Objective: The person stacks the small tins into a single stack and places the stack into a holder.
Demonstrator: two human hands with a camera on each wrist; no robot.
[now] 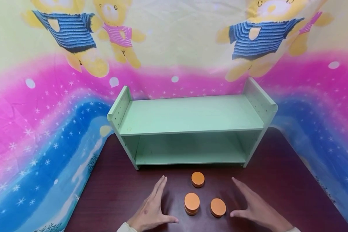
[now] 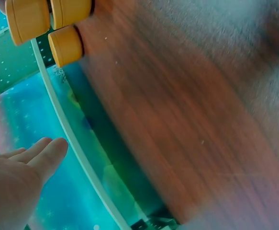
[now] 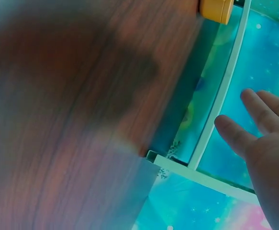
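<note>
Orange cylinders (image 1: pixel 192 202) (right wrist view: one)

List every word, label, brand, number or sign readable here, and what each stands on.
None readable.
Orange cylinders: no lettering visible.
Green shelf: no lettering; one faint round mark at its left front is too small to make out.
Backdrop: printed pictures, no words or numbers visible.
</note>
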